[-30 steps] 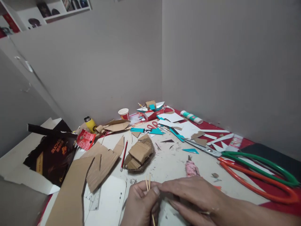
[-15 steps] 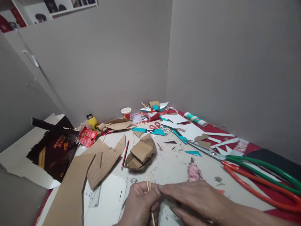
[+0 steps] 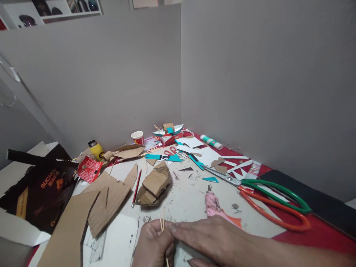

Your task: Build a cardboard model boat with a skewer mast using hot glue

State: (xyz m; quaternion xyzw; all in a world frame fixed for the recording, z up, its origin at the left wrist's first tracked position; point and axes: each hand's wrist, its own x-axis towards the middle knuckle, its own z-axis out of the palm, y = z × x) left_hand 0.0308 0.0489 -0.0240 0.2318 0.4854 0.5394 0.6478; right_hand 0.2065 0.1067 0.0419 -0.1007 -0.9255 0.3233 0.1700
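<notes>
My left hand point(image 3: 154, 243) is closed around two thin wooden skewers point(image 3: 162, 221), whose tips poke up above the fist. Stretched out flat, my right hand point(image 3: 208, 235) touches the left thumb with its fingertips; its lower fingers are partly cut off by the frame. Beyond the hands lies a small cardboard boat point(image 3: 155, 185) with a folded cardboard piece on top. A pink glue gun point(image 3: 213, 204) rests just past the right hand, its body partly covered by it. Left of the boat is a red pencil point(image 3: 136, 188).
Large scissors point(image 3: 272, 196) with green and orange handles lie at right. Cut cardboard point(image 3: 69, 226) and a torn black box point(image 3: 41, 189) fill the left. Farther back are a paper cup point(image 3: 137, 138), a yellow bottle point(image 3: 96, 150), a paper boat point(image 3: 169, 129) and a white tube point(image 3: 211, 142).
The view has turned right, so the table things appear farther left. Both hands keep nearly the same pose, with the skewers still in the left. More of the glue gun shows.
</notes>
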